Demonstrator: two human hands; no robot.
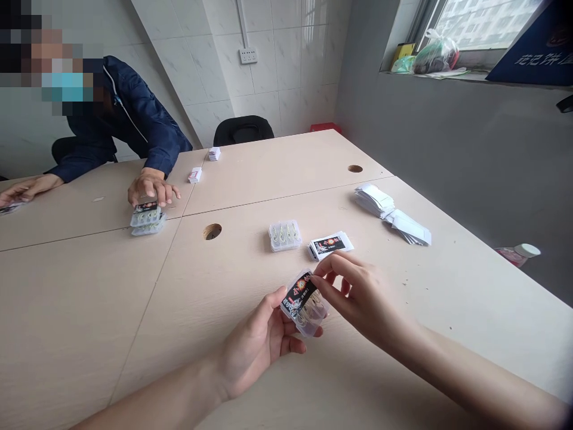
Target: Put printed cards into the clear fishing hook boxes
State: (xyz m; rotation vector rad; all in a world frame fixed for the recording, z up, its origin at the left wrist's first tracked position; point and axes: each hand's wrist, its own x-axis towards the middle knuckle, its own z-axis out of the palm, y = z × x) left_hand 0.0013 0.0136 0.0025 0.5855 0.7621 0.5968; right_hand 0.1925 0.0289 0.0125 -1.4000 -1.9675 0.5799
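A small clear plastic box (316, 316) of what look like fish hooks lies tilted in my left hand (264, 334), thumb on its near edge and fingers beneath. Across the upper part of the box is a black printed label card (299, 294). The thumb and forefinger of my right hand (347, 283) pinch that card at its upper right corner. Just beyond my hands, a stack of the same label cards (330, 245) lies on the table. To its left sits another clear box (285, 235) with several hooks inside and no label on top.
Piles of white cards (373, 200) spread at the right of the table (215, 322). Across from me, a person's hand (152, 188) rests on stacked labelled boxes (148, 222). Small white card stacks (195, 174) stand near them. The tabletop has round holes (212, 232).
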